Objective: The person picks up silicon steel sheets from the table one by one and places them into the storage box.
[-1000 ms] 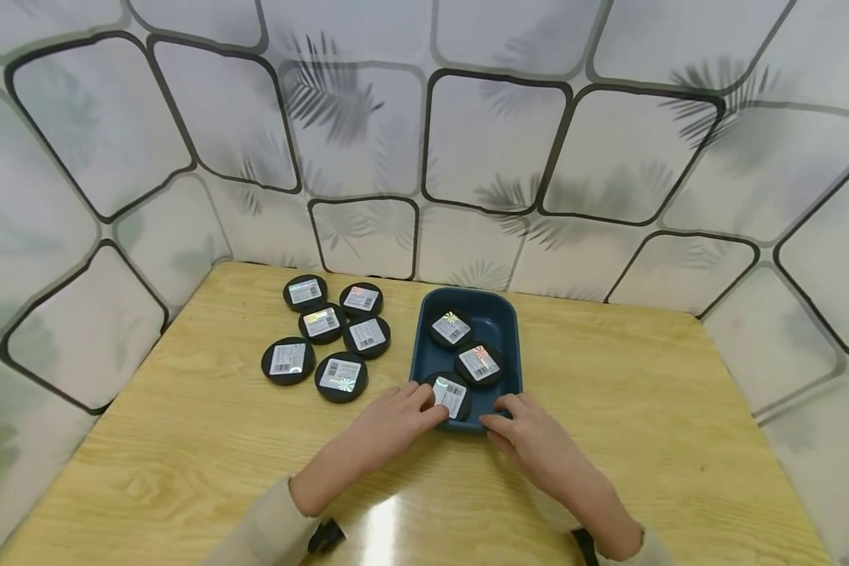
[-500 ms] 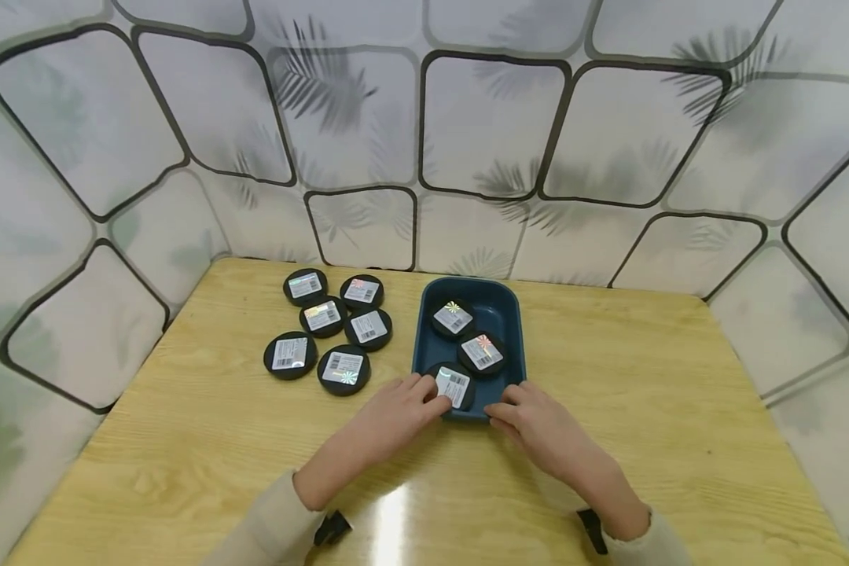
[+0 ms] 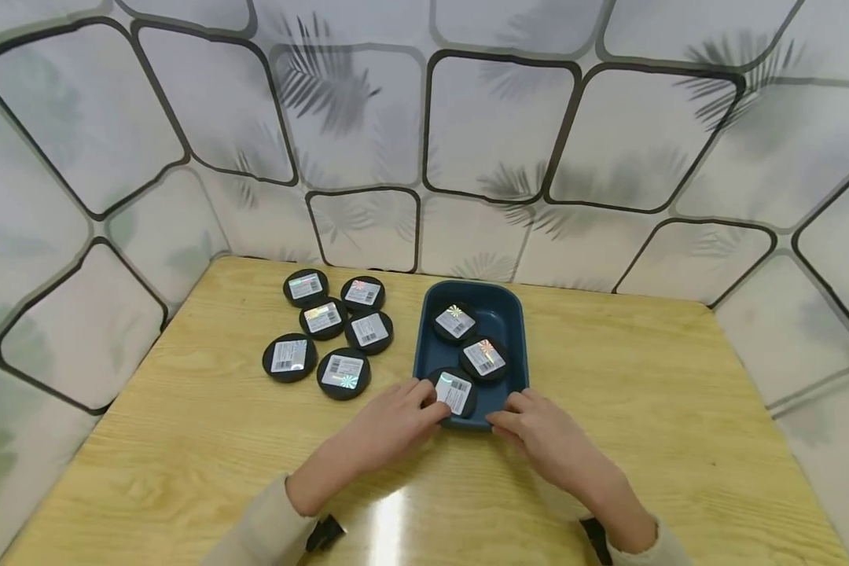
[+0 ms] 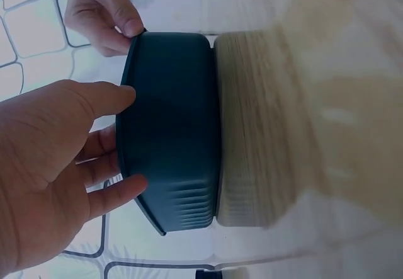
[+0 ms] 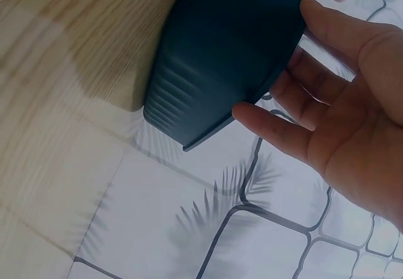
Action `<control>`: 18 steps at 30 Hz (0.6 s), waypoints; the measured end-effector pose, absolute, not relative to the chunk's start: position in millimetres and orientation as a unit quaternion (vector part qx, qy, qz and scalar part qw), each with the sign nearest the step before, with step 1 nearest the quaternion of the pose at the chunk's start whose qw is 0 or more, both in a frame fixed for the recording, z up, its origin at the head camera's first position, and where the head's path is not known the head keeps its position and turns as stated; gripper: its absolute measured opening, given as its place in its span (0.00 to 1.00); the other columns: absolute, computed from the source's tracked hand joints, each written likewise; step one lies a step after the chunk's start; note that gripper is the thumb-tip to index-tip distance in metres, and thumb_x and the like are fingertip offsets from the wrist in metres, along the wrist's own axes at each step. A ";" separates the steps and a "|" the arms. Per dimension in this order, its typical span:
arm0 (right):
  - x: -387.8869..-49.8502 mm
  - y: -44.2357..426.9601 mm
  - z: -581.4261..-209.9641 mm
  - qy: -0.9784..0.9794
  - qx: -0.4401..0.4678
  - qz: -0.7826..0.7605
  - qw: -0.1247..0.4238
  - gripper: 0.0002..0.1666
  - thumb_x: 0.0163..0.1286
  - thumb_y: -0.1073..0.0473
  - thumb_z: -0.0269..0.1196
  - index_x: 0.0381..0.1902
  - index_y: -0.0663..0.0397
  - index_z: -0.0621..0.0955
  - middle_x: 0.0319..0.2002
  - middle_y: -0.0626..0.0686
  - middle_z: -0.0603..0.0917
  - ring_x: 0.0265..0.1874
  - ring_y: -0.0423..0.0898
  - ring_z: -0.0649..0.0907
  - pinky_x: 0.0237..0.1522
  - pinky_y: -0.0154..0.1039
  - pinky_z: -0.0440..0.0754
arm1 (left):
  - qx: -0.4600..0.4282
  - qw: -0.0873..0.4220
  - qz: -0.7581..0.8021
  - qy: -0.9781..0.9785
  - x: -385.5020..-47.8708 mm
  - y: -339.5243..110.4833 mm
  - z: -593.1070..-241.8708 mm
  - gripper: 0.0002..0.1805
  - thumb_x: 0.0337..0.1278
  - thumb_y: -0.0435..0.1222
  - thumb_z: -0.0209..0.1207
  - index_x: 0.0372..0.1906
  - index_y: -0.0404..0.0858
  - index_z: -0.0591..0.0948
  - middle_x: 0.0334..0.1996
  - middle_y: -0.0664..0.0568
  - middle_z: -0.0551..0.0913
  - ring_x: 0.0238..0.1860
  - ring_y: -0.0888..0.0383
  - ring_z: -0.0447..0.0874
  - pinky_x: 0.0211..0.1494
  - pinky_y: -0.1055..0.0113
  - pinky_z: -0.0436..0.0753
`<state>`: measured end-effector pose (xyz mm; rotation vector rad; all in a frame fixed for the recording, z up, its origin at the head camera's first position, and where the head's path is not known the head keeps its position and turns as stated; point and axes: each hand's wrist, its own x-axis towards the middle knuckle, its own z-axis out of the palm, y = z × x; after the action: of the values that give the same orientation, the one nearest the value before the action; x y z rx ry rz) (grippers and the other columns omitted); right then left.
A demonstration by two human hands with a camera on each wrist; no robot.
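Note:
A dark blue plastic tray point(image 3: 501, 322) lies on the table with three round black discs in it, each with a white label. These are a far disc point(image 3: 455, 322), a middle disc point(image 3: 484, 359) and a near disc point(image 3: 456, 391). My left hand point(image 3: 392, 424) grips the rim at the tray's near left corner, beside the near disc. At the near right corner my right hand point(image 3: 548, 440) holds the same rim. Both wrist views show thumbs on the outside of the tray wall point(image 4: 170, 109) and some fingers reaching over the rim, their tips partly hidden.
Several more labelled black discs point(image 3: 343, 373) lie on the wooden table point(image 3: 651, 409) left of the tray. A patterned cloth wall point(image 3: 498, 126) stands along the table's back and sides.
The head view has shifted slightly. Both hands stay at the tray's near rim, and the discs keep their places.

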<state>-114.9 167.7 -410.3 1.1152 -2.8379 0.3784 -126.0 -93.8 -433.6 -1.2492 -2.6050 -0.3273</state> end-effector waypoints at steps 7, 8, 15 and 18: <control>-115.9 167.8 -411.6 -0.921 0.369 0.120 0.044 0.08 0.64 0.61 0.69 0.41 0.51 0.89 0.32 0.45 0.79 0.31 0.40 0.73 0.33 0.34 0.76 | -0.394 0.123 -0.125 -0.902 -131.7 -103.7 -429.9 0.17 0.61 0.40 0.66 0.53 0.47 0.79 0.46 0.51 0.75 0.47 0.53 0.74 0.46 0.61 0.79; -115.9 167.6 -411.4 -0.921 0.368 0.119 0.045 0.08 0.64 0.61 0.69 0.41 0.51 0.89 0.32 0.45 0.80 0.31 0.40 0.73 0.33 0.34 0.76 | -0.385 0.121 -0.123 -0.907 -132.6 -105.5 -428.5 0.19 0.60 0.41 0.66 0.55 0.47 0.78 0.48 0.51 0.75 0.48 0.53 0.74 0.47 0.61 0.79; -113.8 168.4 -409.4 -0.926 0.358 0.115 0.041 0.07 0.64 0.61 0.69 0.41 0.51 0.88 0.33 0.45 0.80 0.31 0.40 0.73 0.34 0.35 0.76 | -0.309 0.052 -0.121 -0.942 -138.4 -121.0 -421.9 0.33 0.57 0.47 0.68 0.67 0.46 0.71 0.55 0.45 0.74 0.54 0.47 0.74 0.53 0.52 0.79; -112.7 168.9 -410.4 -0.924 0.360 0.118 0.045 0.07 0.65 0.61 0.69 0.41 0.51 0.88 0.33 0.45 0.80 0.31 0.40 0.73 0.34 0.35 0.76 | -0.273 0.017 -0.108 -0.956 -138.6 -128.9 -419.8 0.37 0.56 0.47 0.69 0.69 0.45 0.69 0.59 0.41 0.72 0.58 0.42 0.72 0.55 0.46 0.78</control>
<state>-112.7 168.9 -410.4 1.1013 -2.8238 0.3607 -138.6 -128.9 -419.8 -0.8472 -2.9700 -0.3361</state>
